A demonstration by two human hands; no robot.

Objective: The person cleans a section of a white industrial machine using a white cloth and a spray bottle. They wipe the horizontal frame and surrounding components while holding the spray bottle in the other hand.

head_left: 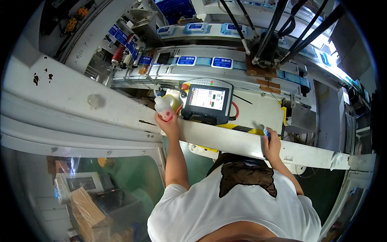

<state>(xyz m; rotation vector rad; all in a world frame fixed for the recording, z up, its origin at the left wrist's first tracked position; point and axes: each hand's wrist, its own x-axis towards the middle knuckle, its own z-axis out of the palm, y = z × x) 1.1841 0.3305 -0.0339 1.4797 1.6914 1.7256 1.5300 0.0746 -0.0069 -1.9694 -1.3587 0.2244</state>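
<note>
My left hand (pixel 168 124) is wrapped round a translucent squeeze bottle (pixel 163 105) with a bent spout and a reddish mark low on its side. The bottle is upright, just left of a control panel with a lit screen (pixel 207 98). Farther right, my right hand (pixel 272 144) is closed on a small blue-and-white thing (pixel 266 132) whose kind I cannot make out. That hand is at the white machine beam (pixel 238 142), and its fingers partly hide what it holds.
Beyond the panel a conveyor carries blue-and-white labels (pixel 222 63). Wet-wipe packs (pixel 196 28) lie on a farther belt. A robot head with black arms (pixel 264 52) hangs over the conveyor at right. A red emergency button (pixel 185 86) is beside the screen. Cardboard (pixel 86 207) shows through a clear panel.
</note>
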